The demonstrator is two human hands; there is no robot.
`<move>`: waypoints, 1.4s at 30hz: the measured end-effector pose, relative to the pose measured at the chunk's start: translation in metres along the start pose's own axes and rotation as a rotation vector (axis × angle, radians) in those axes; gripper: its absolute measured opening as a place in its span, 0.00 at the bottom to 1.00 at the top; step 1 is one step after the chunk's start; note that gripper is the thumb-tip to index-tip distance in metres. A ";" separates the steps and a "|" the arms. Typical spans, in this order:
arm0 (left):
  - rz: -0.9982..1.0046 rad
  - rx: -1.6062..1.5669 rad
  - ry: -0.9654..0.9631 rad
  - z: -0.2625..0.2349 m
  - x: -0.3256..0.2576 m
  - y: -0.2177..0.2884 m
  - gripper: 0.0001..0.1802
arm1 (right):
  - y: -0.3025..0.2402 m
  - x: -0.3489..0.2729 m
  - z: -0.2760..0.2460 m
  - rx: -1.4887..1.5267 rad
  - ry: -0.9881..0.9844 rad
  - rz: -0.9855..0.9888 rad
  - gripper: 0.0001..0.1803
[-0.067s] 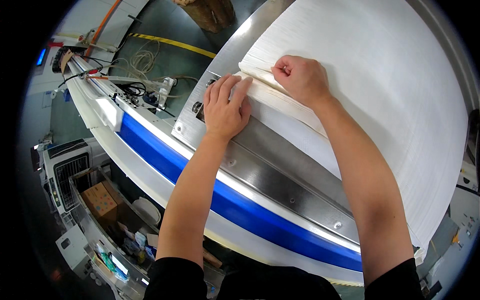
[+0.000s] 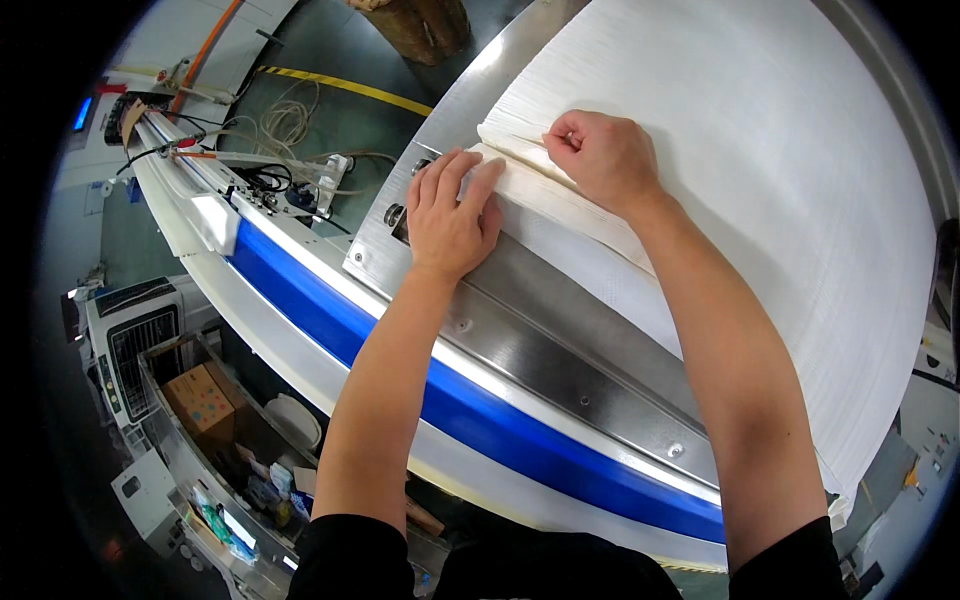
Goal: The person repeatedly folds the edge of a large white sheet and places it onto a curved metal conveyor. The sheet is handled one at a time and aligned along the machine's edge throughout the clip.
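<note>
A large stack of thin white sheets lies on a brushed steel table, and a narrower band of layered white sheets runs along its near edge. My left hand rests at the left end of that band with its fingers stretched out and slightly apart, the fingertips touching the layers. To the right, my right hand is closed, knuckles up, over the seam between band and stack. Its thumb and finger are pressed together; what they pinch, if anything, is too small to tell.
The steel table edge has screws and small rollers near my left hand. A long blue strip runs in front. At the left stand a grey cart holding a cardboard box, and cables on the floor. A brown log-like block stands behind.
</note>
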State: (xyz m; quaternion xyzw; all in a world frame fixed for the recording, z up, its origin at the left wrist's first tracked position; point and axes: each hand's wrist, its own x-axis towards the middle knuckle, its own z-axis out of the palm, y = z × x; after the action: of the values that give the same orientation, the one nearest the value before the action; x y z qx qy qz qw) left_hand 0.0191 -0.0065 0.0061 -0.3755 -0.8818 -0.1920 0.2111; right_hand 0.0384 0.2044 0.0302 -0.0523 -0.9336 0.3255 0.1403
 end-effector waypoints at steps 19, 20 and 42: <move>-0.028 -0.004 -0.016 0.001 0.011 0.002 0.29 | -0.002 0.001 0.003 -0.017 -0.055 0.086 0.07; -0.019 -0.001 -0.017 0.001 0.011 0.002 0.29 | -0.002 0.000 0.003 -0.003 -0.050 0.075 0.07; 0.319 0.028 -0.349 -0.040 0.034 -0.021 0.15 | -0.046 -0.062 -0.009 0.093 -0.001 -0.027 0.10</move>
State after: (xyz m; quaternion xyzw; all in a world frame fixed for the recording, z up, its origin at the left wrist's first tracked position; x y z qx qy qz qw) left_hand -0.0092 -0.0202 0.0538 -0.5345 -0.8370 -0.0760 0.0885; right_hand 0.0999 0.1619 0.0512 -0.0329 -0.9181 0.3666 0.1467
